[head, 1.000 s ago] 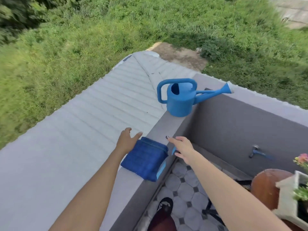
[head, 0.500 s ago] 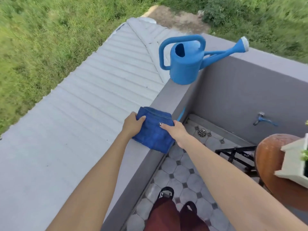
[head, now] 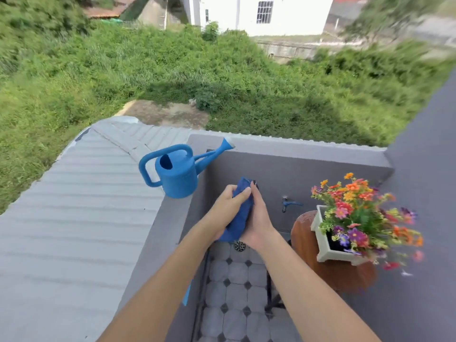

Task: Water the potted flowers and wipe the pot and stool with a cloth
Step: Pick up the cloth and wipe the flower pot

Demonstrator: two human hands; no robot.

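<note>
A folded blue cloth (head: 240,215) is lifted in front of me, pressed between both hands. My left hand (head: 225,206) grips its left side and my right hand (head: 259,219) cups its right side. To the left, a blue watering can (head: 179,176) stands on the grey ledge (head: 158,233), spout pointing right. At the right, a white square pot (head: 325,250) full of orange, pink and purple flowers (head: 355,213) sits on a round brown wooden stool (head: 335,272).
A blue tap (head: 287,203) sticks out of the grey wall behind my hands. Below lies a grey tiled floor (head: 237,287) with a round drain (head: 239,246). A corrugated roof (head: 74,218) spreads beyond the ledge on the left, grass beyond it.
Both hands have lifted the cloth off the ledge and brought it to the right, over the tiled floor. My view has swung up and right, bringing the flower pot into sight.
</note>
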